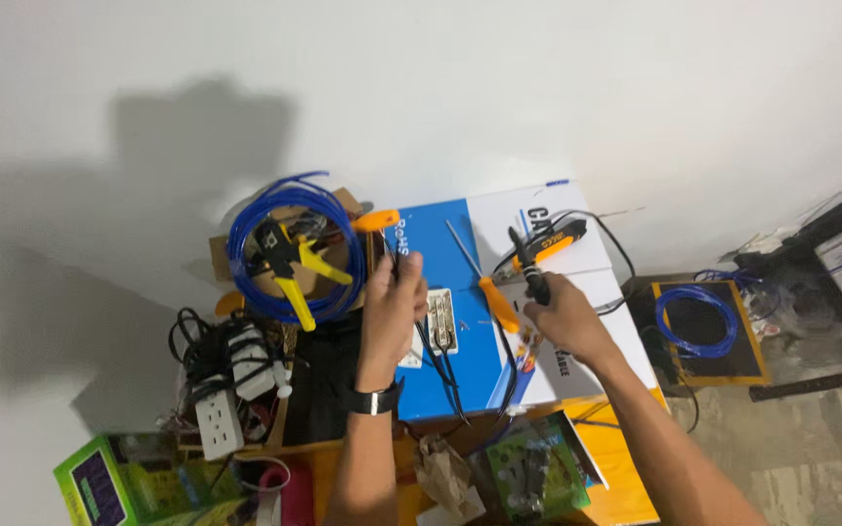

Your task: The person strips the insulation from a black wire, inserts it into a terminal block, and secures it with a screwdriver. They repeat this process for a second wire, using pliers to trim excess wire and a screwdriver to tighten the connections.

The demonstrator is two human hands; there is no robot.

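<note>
Here the black cable (438,365) hangs below the left hand (394,297).

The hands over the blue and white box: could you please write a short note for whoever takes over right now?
Left hand: shut on thin black wires, which hang down over the blue and white box.
Right hand: shut on a black and orange tool, held above the box.
Nearby: an orange-handled screwdriver lies on the box; yellow-handled pliers sit in the blue cable coil; a white power strip lies to the left.
Done or left: cannot tell from this view.
</note>
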